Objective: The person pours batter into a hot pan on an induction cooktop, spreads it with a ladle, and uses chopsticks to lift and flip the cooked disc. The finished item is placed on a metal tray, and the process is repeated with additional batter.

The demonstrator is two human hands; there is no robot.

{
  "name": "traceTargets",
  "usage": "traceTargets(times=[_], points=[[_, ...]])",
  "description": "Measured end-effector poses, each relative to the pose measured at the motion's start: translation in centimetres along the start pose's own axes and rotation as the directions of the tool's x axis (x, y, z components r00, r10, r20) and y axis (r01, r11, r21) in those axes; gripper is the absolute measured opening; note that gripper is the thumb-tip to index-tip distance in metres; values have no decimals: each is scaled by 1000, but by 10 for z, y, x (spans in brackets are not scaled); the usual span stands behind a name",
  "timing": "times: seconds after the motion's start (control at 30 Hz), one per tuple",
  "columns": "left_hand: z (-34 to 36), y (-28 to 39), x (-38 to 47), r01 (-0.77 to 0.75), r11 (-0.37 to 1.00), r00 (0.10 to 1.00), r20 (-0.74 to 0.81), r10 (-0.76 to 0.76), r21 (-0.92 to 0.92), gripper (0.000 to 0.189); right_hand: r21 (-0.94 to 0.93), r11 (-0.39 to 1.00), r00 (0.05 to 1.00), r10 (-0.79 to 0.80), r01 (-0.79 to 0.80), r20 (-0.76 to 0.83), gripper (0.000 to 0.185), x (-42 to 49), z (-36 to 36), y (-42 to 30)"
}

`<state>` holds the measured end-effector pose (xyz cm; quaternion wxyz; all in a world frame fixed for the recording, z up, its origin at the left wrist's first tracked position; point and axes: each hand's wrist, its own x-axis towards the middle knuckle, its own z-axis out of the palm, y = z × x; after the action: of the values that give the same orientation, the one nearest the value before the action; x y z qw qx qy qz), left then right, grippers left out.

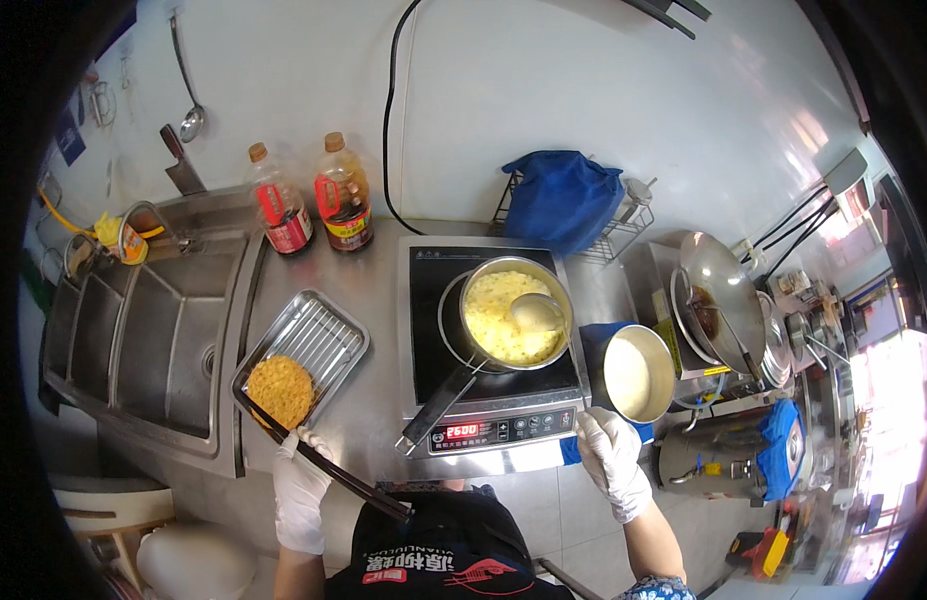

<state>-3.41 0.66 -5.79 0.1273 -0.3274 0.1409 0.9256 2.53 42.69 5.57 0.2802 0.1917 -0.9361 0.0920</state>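
My gloved left hand holds a pair of long dark chopsticks, whose far ends reach a round golden fried patty. That patty lies at the near end of a metal tray with a wire rack. In my gloved right hand is the handle of a metal ladle. The ladle's bowl is over the saucepan, at the right part of a bubbling yellow mass. This saucepan sits on an induction cooker with a lit red display, its black handle pointing towards me.
A pale pot stands right of the cooker, near a wok. Two sauce bottles stand behind the tray. At left is a steel sink. A blue cloth covers a wire rack against the wall.
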Motion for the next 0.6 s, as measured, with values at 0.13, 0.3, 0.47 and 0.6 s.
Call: traceTargets(times=[0.13, 0.3, 0.47, 0.6], points=[[-6, 2, -1, -19, 1000, 1000, -4, 19, -4, 14, 17, 1000, 1000, -6, 6, -16, 49, 10, -8, -4], [-12, 2, -3, -31, 999, 999, -11, 31, -12, 13, 30, 999, 996, 40, -38, -78, 46, 20, -23, -14], [-10, 0, -1, -19, 1000, 1000, 9, 20, -11, 12, 68, 994, 985, 99, -90, -144, 51, 9, -4, -21], [-7, -3, -1, -29, 1000, 1000, 2, 29, 5, 13, 112, 991, 990, 88, -76, -110, 48, 4, 13, -17]])
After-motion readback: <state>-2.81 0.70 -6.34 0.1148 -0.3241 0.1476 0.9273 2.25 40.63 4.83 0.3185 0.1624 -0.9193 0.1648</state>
